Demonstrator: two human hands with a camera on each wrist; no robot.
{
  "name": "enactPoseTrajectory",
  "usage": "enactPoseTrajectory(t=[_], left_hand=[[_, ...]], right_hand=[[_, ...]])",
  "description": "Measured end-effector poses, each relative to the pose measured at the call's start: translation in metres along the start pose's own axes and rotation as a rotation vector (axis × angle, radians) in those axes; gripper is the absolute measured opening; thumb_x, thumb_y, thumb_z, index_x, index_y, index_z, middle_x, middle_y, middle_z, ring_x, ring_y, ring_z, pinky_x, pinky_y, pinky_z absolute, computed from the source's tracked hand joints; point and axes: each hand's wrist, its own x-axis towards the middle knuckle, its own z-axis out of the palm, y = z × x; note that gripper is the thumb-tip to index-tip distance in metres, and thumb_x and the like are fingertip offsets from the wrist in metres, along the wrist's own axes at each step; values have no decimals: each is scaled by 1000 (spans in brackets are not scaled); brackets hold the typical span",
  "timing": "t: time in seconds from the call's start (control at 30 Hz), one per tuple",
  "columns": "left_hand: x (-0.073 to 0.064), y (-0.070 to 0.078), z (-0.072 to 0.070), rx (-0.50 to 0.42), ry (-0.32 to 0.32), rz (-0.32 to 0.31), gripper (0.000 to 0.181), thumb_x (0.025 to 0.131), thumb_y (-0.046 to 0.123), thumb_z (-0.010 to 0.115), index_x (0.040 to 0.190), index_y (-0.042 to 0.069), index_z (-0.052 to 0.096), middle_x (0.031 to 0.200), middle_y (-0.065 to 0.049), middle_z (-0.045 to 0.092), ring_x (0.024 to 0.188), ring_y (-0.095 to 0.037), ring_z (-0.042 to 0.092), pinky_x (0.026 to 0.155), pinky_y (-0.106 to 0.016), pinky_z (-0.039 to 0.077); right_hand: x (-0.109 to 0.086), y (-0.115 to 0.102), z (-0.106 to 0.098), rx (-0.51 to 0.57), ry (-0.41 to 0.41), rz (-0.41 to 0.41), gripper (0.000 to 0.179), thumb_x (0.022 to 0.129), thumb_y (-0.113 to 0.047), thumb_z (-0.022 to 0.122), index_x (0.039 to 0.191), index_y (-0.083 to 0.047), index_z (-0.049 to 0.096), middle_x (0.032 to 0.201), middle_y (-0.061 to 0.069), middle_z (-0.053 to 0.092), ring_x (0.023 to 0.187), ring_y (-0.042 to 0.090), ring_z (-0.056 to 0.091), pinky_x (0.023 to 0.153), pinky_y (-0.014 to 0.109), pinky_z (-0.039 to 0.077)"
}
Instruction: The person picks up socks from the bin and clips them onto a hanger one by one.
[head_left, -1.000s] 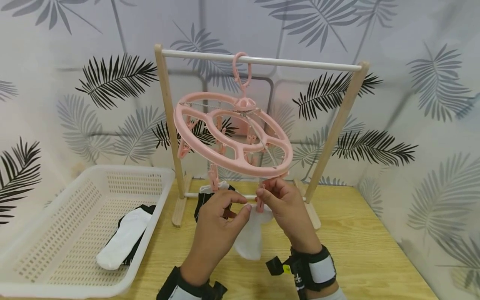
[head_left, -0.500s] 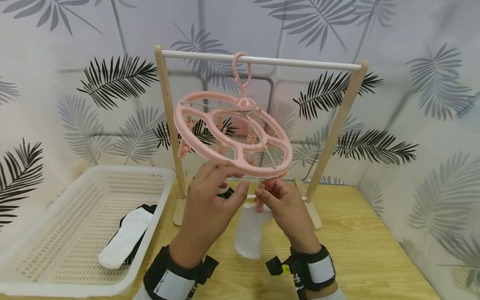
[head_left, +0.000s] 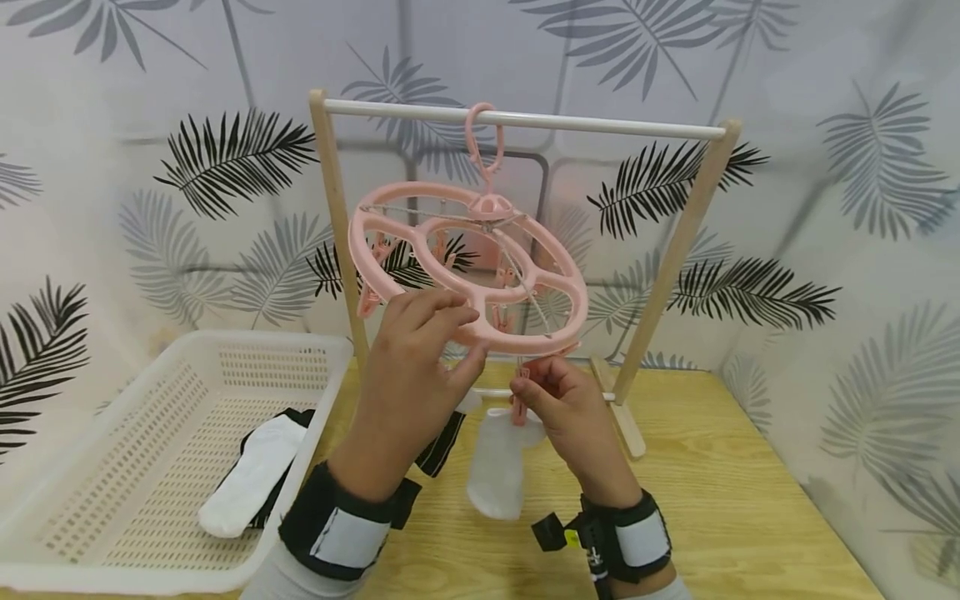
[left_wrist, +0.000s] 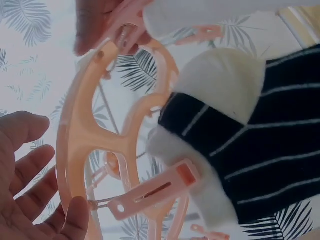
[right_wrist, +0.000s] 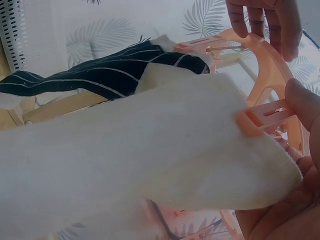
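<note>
- The white sock hangs just below and inward of the right hand, its cuff caught in a pink clip and its toe pointing down above the table.
- The right hand pinches that clip between thumb and fingers.
- The left hand is up at the near rim of the pink hanger, fingers bent over it, thumb at the lower edge; I cannot tell whether it grips the rim or only touches it.
- Below the left hand hangs a black striped sock with a white cuff, held by a second clip.
- Another pink clip dangles from the rim just above and left of the left hand.
- The hanger tilts, dipping on the right hand's side; above both hands, its hook loops over the white bar of a wooden stand.
- Well left of the left hand sits a white plastic basket, where a basket sock, also white, lies over something black.
- Each wrist wears a black strap.
- Beyond the hands is a leaf-printed wall.
</note>
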Motion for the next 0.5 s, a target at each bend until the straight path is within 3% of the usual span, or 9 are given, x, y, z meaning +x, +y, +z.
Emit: enactPoseTrajectory(t=[0.3,0.5], left_hand=[[-3,-5,3,83,-18,19,24,77,18,76,95,4,70,100,-10,69,105,-26,51,96,-40,42],[-5,-10,3,112,-2,18,22,76,19,77,91,5,70,93,-9,70,101,-27,54,95,-42,43]], right_hand=[[0,1,0,46,2,-22,23,90,-19,63,96,3,57,77,7,59,67,25,57,56,28,47],[1,1,0,12,18,-11,24,89,-22,64,99,0,60,78,8,60,70,25,57,57,28,46]])
